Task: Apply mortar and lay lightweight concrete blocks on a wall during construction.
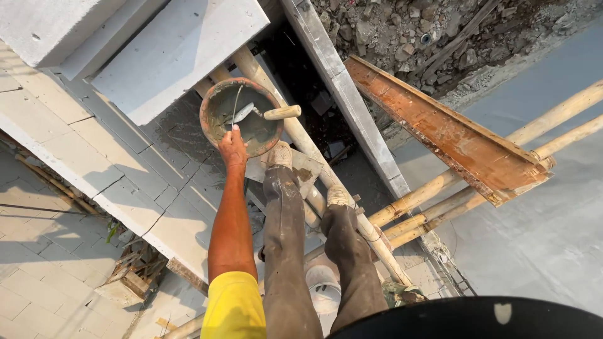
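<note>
Bamboo scaffold (326, 169) beside block wall (125, 163); left hand (233, 149) fingers grip mortar bucket (242, 116) rim.

Right hand out of frame; trowel (251, 113) blade half-buried in mortar.

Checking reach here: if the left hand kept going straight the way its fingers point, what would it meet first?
The left hand already touches the near rim of the round mortar pan; going on, it would likely meet the wet mortar inside, then the trowel, though depth is unclear.

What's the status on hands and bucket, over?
Left hand gripping rim of mortar bucket. Right hand out of view. Trowel resting inside bucket, wooden handle over rim. Bamboo pole runs right beside bucket.
</note>
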